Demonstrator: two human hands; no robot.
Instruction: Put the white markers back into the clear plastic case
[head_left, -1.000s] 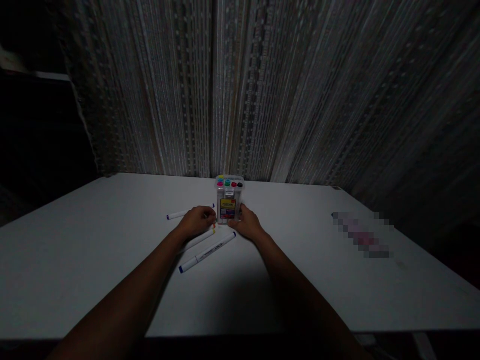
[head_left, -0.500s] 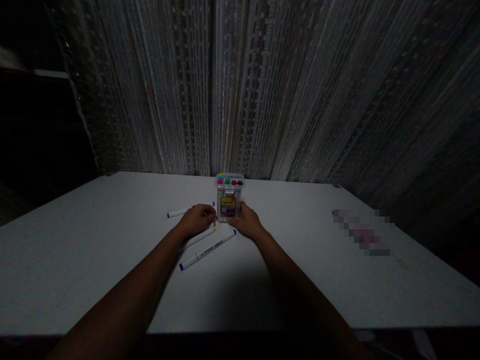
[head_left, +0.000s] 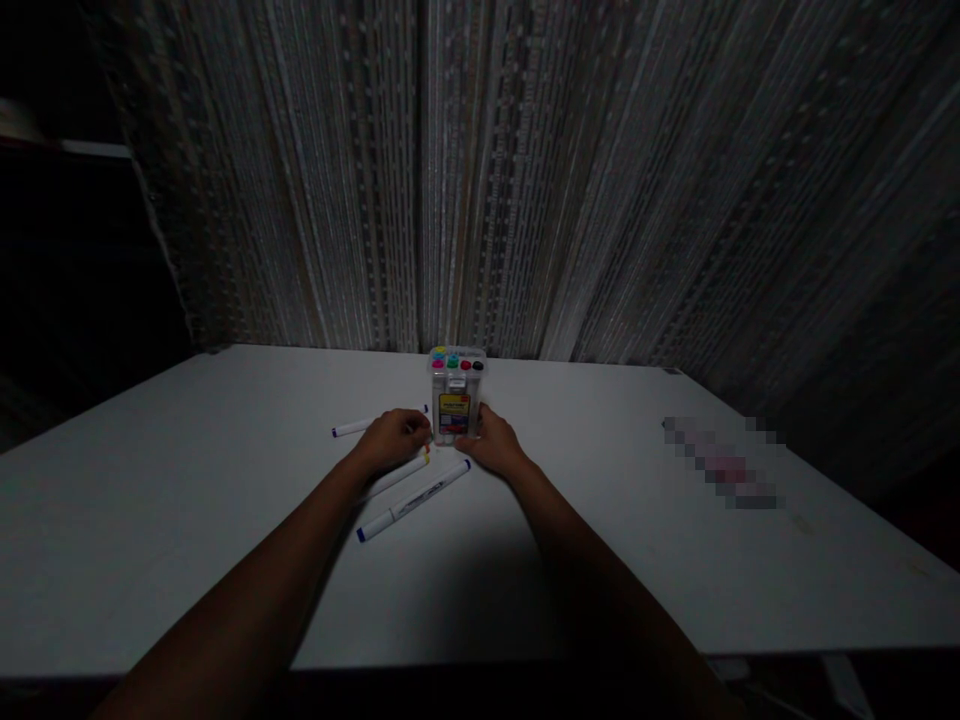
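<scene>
A clear plastic marker case [head_left: 454,408] stands upright on the white table, with several coloured marker ends showing at its top and a yellow and blue label in front. My right hand [head_left: 491,440] grips its lower right side, thumb at the front. Close to its lower left side, my left hand [head_left: 396,438] has its fingers curled together; what they hold, if anything, is hidden. A marker with dark blue ends [head_left: 412,502] lies nearest me. Beside my left wrist lies a yellow-ended marker [head_left: 397,474], an orange tip just beyond it. Another white marker [head_left: 351,428] lies partly behind my left hand.
The white table [head_left: 615,560] reaches to a grey patterned curtain [head_left: 480,200] at the back. A blurred-out pinkish item [head_left: 724,468] lies on the right part of the table. Dark furniture stands at the far left.
The whole view has shifted very slightly. Both hands, the case and the markers keep the same places relative to one another.
</scene>
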